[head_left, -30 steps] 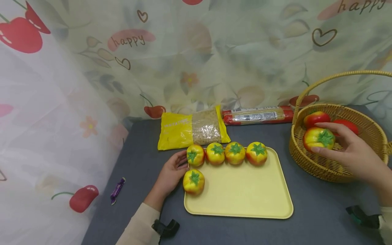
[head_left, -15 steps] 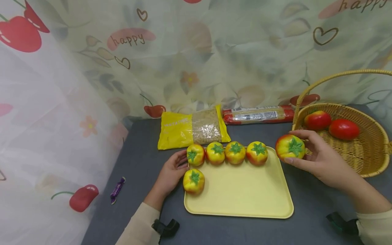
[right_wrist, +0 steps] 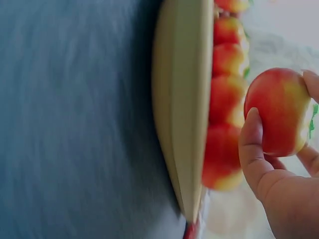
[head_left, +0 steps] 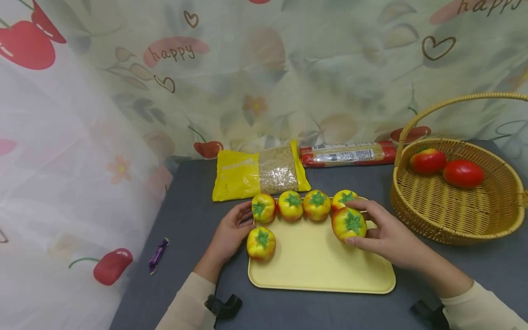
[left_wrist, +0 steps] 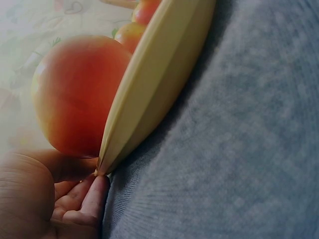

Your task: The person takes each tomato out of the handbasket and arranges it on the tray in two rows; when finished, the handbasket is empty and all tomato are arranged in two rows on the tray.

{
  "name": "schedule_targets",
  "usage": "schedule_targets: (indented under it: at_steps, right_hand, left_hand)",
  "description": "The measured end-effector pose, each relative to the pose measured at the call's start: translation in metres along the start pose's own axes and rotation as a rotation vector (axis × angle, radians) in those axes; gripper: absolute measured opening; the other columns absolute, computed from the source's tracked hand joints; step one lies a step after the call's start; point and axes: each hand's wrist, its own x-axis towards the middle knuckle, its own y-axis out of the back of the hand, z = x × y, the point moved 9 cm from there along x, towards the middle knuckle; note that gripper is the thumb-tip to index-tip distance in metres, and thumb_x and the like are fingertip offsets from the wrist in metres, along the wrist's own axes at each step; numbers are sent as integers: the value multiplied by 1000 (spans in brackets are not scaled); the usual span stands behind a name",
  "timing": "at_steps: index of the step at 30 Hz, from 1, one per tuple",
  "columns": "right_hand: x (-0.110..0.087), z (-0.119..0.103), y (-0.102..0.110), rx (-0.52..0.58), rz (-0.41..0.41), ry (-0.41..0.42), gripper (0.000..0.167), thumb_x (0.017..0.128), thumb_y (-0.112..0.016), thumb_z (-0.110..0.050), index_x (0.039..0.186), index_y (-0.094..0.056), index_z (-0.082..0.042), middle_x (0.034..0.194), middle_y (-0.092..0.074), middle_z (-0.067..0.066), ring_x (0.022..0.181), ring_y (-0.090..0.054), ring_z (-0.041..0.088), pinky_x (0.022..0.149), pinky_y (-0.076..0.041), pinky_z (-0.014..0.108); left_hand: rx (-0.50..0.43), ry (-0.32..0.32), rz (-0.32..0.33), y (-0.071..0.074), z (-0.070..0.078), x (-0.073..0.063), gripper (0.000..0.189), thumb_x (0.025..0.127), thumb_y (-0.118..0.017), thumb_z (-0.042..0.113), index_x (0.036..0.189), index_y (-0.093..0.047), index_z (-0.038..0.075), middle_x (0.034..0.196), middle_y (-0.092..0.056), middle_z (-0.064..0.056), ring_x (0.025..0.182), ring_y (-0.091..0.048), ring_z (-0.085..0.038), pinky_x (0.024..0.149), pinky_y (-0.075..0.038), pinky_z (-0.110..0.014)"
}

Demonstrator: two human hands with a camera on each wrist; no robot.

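Sheer curtains printed with cherries and the word "happy" hang behind a grey table (head_left: 185, 220). From the head view, a yellow tray (head_left: 321, 266) lies on it with a row of four yellow-red toy tomatoes (head_left: 290, 206) along its far edge and one more tomato (head_left: 261, 244) at the near left. The right hand (head_left: 385, 236) holds another tomato (head_left: 348, 223) just over the tray, in front of the row's right end, its fingers curled round it. The left hand (head_left: 231, 233) rests at the tray's left edge, fingers loosely bent against the rim. A wicker basket (head_left: 449, 206) to the right holds two red tomatoes (head_left: 464, 173). A yellow bag of grain (head_left: 260, 174) and a red packet (head_left: 346, 155) lie behind the tray, and a purple wrapper (head_left: 158, 256) lies to the left.

From the left wrist, fingers (left_wrist: 87, 199) touch the tray rim (left_wrist: 149, 94), a tomato (left_wrist: 75, 94) close above.

From the right wrist, the thumb (right_wrist: 251, 149) and fingers clasp the tomato (right_wrist: 276, 109) beside the tray edge (right_wrist: 182, 109).
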Motion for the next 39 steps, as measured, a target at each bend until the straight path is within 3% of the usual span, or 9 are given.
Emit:
schedule_targets:
  at_steps: [9,23,29,39]
  right_hand:
    - [9,0,-40,120,-109,-19,71,92,-91,-12,152,-54,-5,150,-49,18,121,-56,40,82,-65,39]
    - [26,-11,-84,126,-223,-34,71,96,-89,-20,156,-53,-7,155,-49,14,132,-50,40,91,-63,36]
    - [36,-11,-98,122,-220,-66,71,96,-88,-21,155,-52,-6,157,-49,12,134,-50,39,88,-63,36]
    - [47,-8,-106,-17,-173,-65,70,93,-91,-28,153,-58,-10,150,-53,12,130,-55,35,90,-60,39]
  left_hand:
    - [8,7,5,0,2,-1,65,102,-69,-9,162,-47,2,161,-51,-17,147,-50,-33,117,-46,-49]
    - [9,11,5,0,2,-1,65,101,-69,-10,162,-47,2,161,-51,-17,146,-51,-33,117,-46,-49]
    - [7,13,6,1,1,0,65,101,-69,-9,162,-47,2,161,-52,-17,146,-50,-33,117,-46,-49]
    - [-1,10,0,0,2,0,65,102,-68,-9,162,-46,1,161,-51,-18,147,-50,-33,116,-47,-48]
